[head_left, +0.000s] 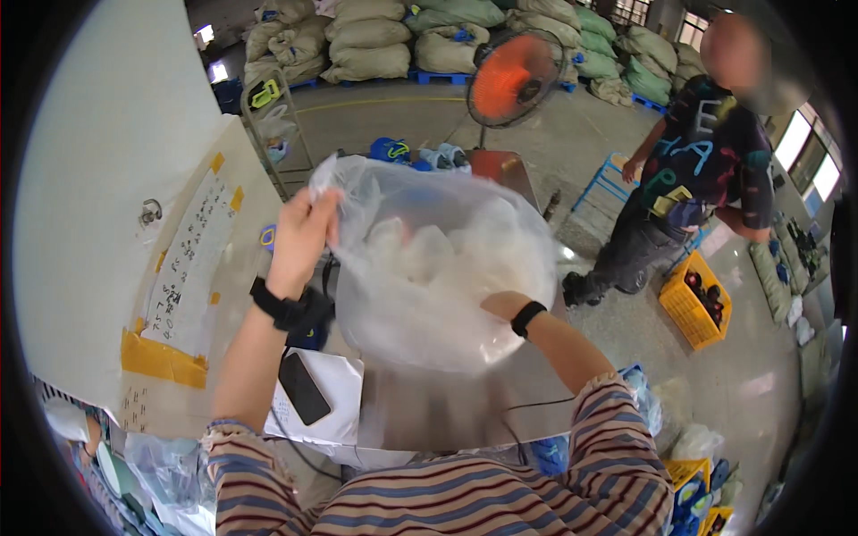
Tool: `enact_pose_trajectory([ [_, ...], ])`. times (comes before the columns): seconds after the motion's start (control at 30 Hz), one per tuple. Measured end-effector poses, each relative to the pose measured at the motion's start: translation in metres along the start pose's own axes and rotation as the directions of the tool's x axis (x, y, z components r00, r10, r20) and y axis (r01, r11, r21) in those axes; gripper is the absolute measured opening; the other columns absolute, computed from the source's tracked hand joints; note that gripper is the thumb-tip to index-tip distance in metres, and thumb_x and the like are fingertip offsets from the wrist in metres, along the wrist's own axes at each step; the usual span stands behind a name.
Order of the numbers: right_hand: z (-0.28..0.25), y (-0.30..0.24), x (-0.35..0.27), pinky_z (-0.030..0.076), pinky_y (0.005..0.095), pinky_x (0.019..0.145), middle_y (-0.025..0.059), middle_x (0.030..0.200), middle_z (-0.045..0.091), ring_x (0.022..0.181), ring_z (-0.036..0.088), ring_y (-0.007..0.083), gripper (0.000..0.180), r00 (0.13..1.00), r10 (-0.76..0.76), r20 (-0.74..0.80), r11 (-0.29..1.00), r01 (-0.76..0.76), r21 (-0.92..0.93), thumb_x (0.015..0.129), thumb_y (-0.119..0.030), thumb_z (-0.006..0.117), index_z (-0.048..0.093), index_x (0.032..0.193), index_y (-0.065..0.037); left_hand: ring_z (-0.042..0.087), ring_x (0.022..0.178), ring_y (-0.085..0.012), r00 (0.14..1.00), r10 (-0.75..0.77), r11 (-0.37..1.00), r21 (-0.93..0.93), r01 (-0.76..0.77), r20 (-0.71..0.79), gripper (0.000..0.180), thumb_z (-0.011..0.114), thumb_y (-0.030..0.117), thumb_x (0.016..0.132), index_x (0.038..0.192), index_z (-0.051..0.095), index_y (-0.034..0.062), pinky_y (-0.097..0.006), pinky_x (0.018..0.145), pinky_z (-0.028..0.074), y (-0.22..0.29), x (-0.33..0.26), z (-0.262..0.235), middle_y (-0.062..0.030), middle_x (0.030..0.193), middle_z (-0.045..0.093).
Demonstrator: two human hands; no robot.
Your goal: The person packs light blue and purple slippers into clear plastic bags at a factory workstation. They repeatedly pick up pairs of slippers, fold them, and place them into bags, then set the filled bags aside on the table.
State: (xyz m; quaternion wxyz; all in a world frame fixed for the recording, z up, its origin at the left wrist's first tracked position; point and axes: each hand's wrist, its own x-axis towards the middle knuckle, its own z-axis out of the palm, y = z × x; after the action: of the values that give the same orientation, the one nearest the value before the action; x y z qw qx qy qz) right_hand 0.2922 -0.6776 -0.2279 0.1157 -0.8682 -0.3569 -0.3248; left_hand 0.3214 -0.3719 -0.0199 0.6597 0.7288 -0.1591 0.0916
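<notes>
A large translucent plastic bag [447, 313] stands bulging above the table in front of me, with pale rounded items [429, 250] showing hazily through it; their kind I cannot make out. My left hand [308, 223] is closed on the bag's gathered rim at its upper left. At the bag's right side, my right hand [508, 305] reaches in among the pale contents or presses against the film, its fingers hidden. Both wrists wear black bands. Beneath the bag is a metal-topped table [429, 411].
A black phone [305, 389] lies on white paper [347, 411] at the table's left. Beyond stands an orange fan [514, 80]. A person [706, 161] stands at right, near a yellow crate [693, 308] and blue stool [603, 179]. Stacked sacks [371, 45] line the back.
</notes>
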Motion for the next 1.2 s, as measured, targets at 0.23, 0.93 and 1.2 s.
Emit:
enact_pose_trajectory([
  [0.23,0.043,-0.075,0.122,0.044,0.0360,0.081,0.0152,0.104,0.059,0.098,0.054,0.0259,0.039,0.646,-0.087,0.758,0.914,-0.250,0.318,0.084,-0.035,0.050,0.056,0.108,-0.005,0.057,0.078,-0.0144,0.932,-0.069,0.990,0.141,0.020,0.355,0.029,0.057,0.009,0.082,0.110,0.052,0.0029,-0.026,0.070,0.046,-0.012,-0.093,0.014,-0.0058,0.089,0.058],
  [0.93,-0.109,-0.407,0.275,0.045,0.0326,0.055,0.0111,0.070,0.059,0.060,0.058,0.0202,0.008,0.874,-0.371,0.315,0.772,0.101,0.628,0.073,-0.011,0.059,0.057,0.074,-0.004,0.023,0.127,-0.0415,0.622,0.286,0.094,0.668,0.739,-0.729,0.096,0.075,0.050,0.058,0.131,0.030,0.0069,-0.046,0.099,0.032,-0.021,-0.535,-0.544,-0.0233,0.137,0.023],
  [1.2,0.027,-0.624,0.282,0.047,0.0334,0.060,0.0043,0.080,0.058,0.075,0.059,0.0226,0.024,0.402,-0.889,0.219,0.383,0.390,0.837,0.074,-0.025,0.063,0.057,0.091,-0.010,0.008,0.129,-0.0473,0.781,-0.470,-0.239,0.912,0.335,-0.410,0.090,0.073,0.060,0.049,0.128,0.045,0.0249,-0.071,0.083,0.028,-0.039,-0.545,-0.474,-0.0165,0.145,0.006],
])
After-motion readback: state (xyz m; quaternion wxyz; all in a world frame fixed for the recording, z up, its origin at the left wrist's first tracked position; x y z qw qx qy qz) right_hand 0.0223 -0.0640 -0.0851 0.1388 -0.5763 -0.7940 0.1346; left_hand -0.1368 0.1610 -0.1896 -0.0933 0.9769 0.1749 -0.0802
